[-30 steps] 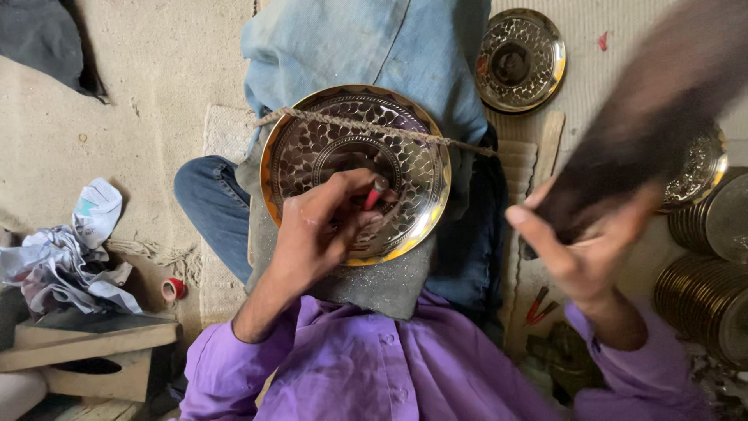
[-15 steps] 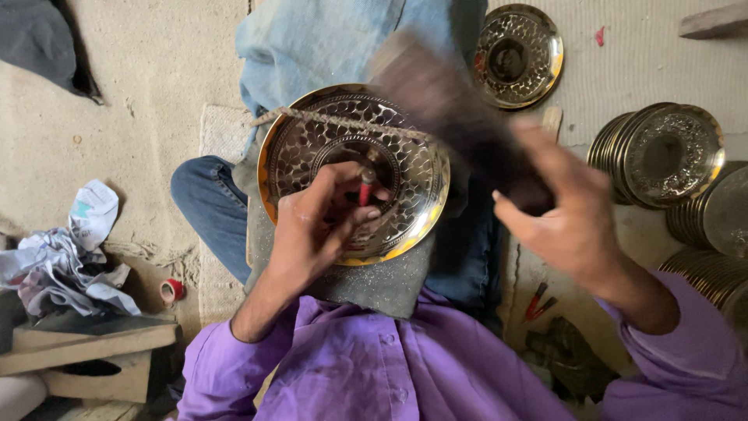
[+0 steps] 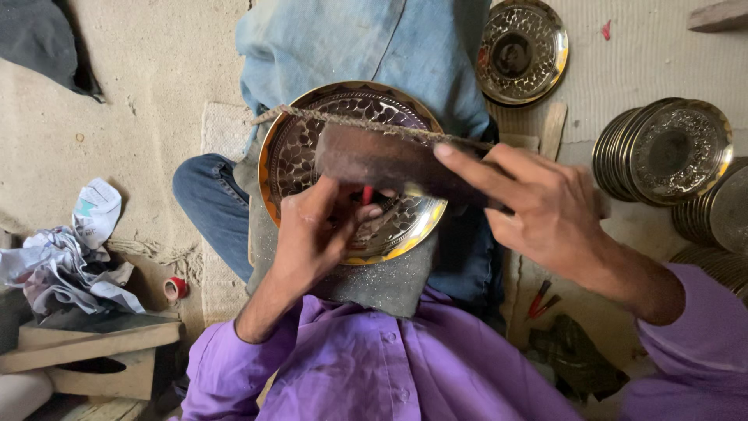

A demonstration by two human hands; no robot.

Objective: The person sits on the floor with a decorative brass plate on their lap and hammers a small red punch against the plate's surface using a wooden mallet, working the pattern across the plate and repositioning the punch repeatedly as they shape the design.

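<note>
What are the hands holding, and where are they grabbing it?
The right hand grips a dark wooden block by its near end. The left hand pinches a small red-tipped tool against the engraved brass plate.

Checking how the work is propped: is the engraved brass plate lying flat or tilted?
Tilted. The engraved brass plate leans on the grey pad over the lap, far rim raised under a cord.

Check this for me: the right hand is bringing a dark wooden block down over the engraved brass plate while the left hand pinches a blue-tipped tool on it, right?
Not quite. The head view shows the tool in the left hand is red-tipped, not blue. The rest holds: the right hand holds the dark wooden block over the engraved brass plate.
</note>
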